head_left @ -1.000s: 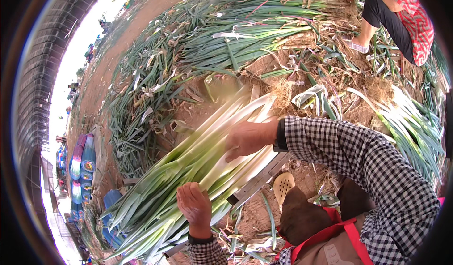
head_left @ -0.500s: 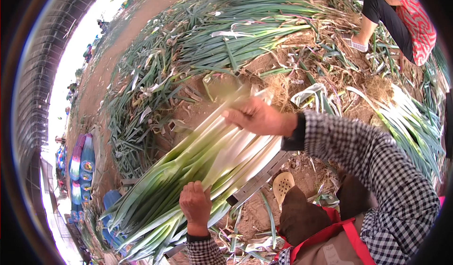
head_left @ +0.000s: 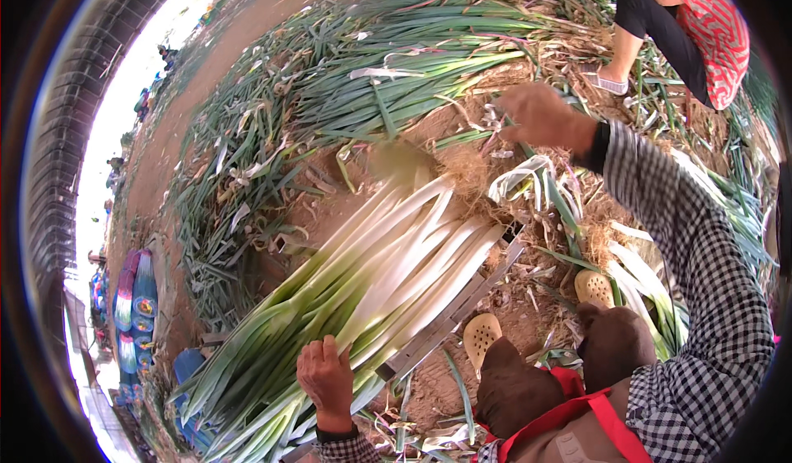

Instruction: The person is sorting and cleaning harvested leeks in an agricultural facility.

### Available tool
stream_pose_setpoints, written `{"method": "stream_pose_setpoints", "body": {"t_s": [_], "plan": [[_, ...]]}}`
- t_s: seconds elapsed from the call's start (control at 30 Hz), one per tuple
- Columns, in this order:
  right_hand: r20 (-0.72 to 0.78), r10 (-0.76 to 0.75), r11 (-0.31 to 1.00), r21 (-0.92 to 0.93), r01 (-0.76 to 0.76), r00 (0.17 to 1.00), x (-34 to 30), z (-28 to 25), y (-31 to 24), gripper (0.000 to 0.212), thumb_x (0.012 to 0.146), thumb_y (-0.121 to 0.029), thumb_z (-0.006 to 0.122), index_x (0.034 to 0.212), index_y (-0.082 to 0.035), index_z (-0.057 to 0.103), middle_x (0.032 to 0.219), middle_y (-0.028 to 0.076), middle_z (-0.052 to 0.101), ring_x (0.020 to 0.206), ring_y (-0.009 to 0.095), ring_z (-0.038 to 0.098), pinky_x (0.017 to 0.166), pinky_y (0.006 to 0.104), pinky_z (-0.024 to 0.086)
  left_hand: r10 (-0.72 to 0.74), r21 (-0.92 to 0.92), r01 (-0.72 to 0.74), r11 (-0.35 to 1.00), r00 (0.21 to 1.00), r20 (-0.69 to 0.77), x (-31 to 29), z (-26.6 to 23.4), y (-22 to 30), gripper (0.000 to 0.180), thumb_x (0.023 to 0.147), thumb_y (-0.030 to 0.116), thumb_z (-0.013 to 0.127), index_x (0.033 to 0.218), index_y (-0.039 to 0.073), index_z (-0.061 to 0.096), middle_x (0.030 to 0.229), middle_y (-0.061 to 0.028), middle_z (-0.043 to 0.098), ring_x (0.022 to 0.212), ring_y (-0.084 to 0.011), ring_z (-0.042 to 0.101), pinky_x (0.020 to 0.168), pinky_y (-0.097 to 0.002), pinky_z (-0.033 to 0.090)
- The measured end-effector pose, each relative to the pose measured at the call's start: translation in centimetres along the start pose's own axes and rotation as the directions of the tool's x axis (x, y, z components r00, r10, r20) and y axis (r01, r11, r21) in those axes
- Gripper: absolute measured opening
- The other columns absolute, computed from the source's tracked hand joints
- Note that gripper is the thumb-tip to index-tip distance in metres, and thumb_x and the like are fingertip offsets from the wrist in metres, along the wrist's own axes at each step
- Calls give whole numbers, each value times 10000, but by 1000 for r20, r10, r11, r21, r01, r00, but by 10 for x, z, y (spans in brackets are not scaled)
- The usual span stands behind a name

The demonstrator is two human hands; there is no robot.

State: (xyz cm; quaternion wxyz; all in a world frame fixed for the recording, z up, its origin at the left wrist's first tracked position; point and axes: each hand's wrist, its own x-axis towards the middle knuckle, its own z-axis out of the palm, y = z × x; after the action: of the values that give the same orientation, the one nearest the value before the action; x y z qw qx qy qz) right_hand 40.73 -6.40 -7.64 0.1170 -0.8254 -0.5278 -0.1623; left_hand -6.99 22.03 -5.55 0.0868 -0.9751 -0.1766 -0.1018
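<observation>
A large bundle of long green onions (head_left: 412, 265), white stalks toward the upper right and green leaves toward the lower left, lies across a metal rack (head_left: 454, 310). At the near edge of the leaves is my left hand (head_left: 324, 380), its fingers curled against the greens. My right hand (head_left: 546, 118) is up and to the right, off the bundle, with nothing seen in it and its fingers extended, slightly blurred. Below it on the ground are loose pale stalks and leaves (head_left: 536, 178). Brown roots (head_left: 470, 174) show at the upper end of the bundle.
Green onions lie in a wide heap (head_left: 412, 59) beyond the rack. More white stalks (head_left: 643, 285) lie by my right foot. A person in a red patterned top (head_left: 709, 34) crouches at the upper right. Wrapped bundles (head_left: 136, 306) stand at the far left, by a blue object (head_left: 190, 364).
My right hand has left the white stalks and moved up and right, away from the bundle. My left hand stays at the leaves. The view has shifted slightly, bringing my second shoe into sight.
</observation>
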Motion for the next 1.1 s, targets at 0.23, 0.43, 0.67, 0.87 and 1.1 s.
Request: {"method": "stream_pose_setpoints", "body": {"t_s": [0.23,0.43,0.67,0.87,1.1], "plan": [[-88,-567,718,435,544,819,21,9,-243,759,867,-439,683,1471,-72,405,1354,138,554,1251,263,528,1098,447,369,11,10,-11,1000,1000,-19,11,-6,3,325,727,224,803,958,71,633,836,-84,571,798,-296,583,709,-423,466],[-28,-630,591,631,502,776,56,44,-281,278,862,-259,673,1054,-70,605,974,91,654,914,265,660,736,412,516,95,38,-94,995,995,-12,12,-12,-3,335,704,167,775,983,85,608,817,-69,562,800,-261,591,714,-401,473],[-28,-339,591,772,235,941,69,39,-300,243,921,-219,606,758,-43,637,689,179,630,658,373,637,607,458,478,88,14,-87,996,995,-44,9,-7,-8,355,765,222,770,1045,62,622,873,-79,590,825,-273,595,726,-403,467],[376,125,209,895,-395,918,98,29,-306,257,979,-217,576,844,-21,673,697,129,654,599,257,646,570,374,513,80,33,-77,996,994,-70,-2,-5,0,314,854,240,710,1077,42,610,927,-99,604,885,-292,580,779,-418,457],[480,75,-42,877,-478,874,74,-54,-205,291,1025,-265,566,1147,-14,647,718,20,593,576,80,559,512,237,473,11,88,-15,996,999,51,-22,4,-18,325,877,200,669,1127,-1,617,961,-125,608,920,-313,577,822,-427,463]]}}
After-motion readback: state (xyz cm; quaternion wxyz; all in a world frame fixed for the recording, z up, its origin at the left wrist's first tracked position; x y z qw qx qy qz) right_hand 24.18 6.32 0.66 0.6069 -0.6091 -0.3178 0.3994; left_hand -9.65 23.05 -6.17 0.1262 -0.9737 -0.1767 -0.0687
